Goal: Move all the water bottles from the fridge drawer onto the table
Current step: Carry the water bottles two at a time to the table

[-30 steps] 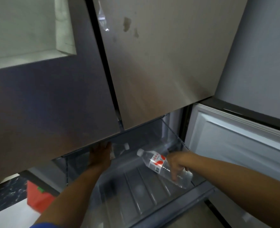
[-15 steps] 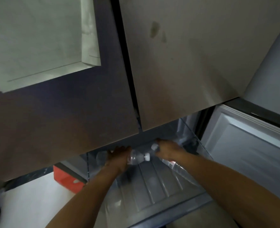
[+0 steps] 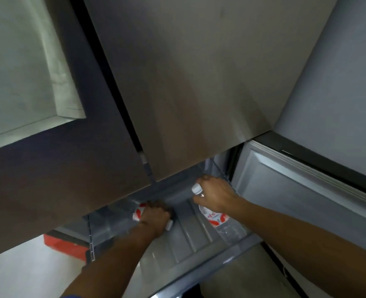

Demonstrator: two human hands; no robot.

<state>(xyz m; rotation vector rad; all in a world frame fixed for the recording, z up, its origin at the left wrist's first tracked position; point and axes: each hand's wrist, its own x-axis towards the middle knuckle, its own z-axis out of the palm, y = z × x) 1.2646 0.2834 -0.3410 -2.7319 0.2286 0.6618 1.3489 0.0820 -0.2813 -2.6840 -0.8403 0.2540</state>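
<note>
Both your hands are inside the open fridge drawer (image 3: 190,244), each wrapped around a water bottle. Your left hand (image 3: 156,218) grips the left bottle (image 3: 138,212) near its white cap, low over the ribbed drawer floor. Your right hand (image 3: 215,196) clasps the neck of the right bottle (image 3: 217,219), cap toward the fridge.

Brushed-steel fridge doors (image 3: 188,87) fill the dim frame. To their left stands a pale wall (image 3: 16,67); below them, a light floor (image 3: 27,269) and a red box (image 3: 66,246); right, a grey panel (image 3: 339,61).
</note>
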